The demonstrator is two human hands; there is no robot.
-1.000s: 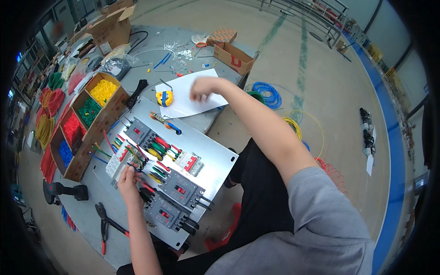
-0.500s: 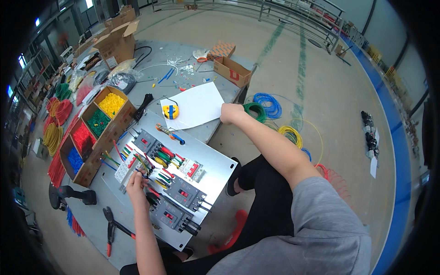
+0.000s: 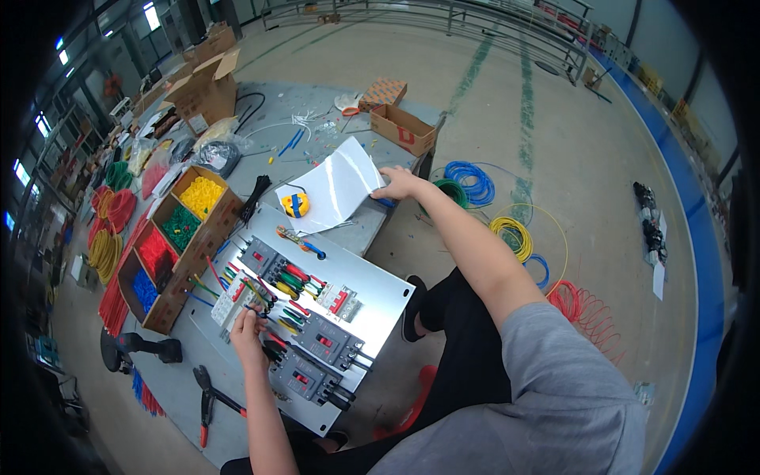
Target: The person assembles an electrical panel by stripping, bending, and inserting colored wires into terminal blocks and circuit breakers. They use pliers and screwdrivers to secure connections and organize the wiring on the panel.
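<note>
My right hand (image 3: 398, 184) grips the right edge of a white paper sheet (image 3: 336, 178), which is lifted and curls upward. A yellow tape measure (image 3: 295, 206) lies on the sheet's left part. My left hand (image 3: 248, 332) is closed in a pinch on a thin wire (image 3: 251, 308) beside a white terminal or breaker block (image 3: 227, 310). Both stand over a metal mounting plate (image 3: 385, 294) that bears dark circuit breakers (image 3: 324, 340), a small white breaker with red switches (image 3: 339, 302) and several short coloured wires. Pliers with blue handles (image 3: 301, 241) rest at the plate's upper edge.
Left of the plate stands a cardboard box (image 3: 176, 273) divided for yellow, green, red and blue caps. A cordless drill (image 3: 149, 347) and long-handled cutters (image 3: 208, 397) lie near the table's left edge. An open carton (image 3: 402, 131) sits at the far corner; wire coils (image 3: 470, 184) lie on the floor.
The sheet's right side has bent and risen, and my right hand has turned with thumb and fingers at its edge. My left hand stays at the wires. The view has shifted slightly.
</note>
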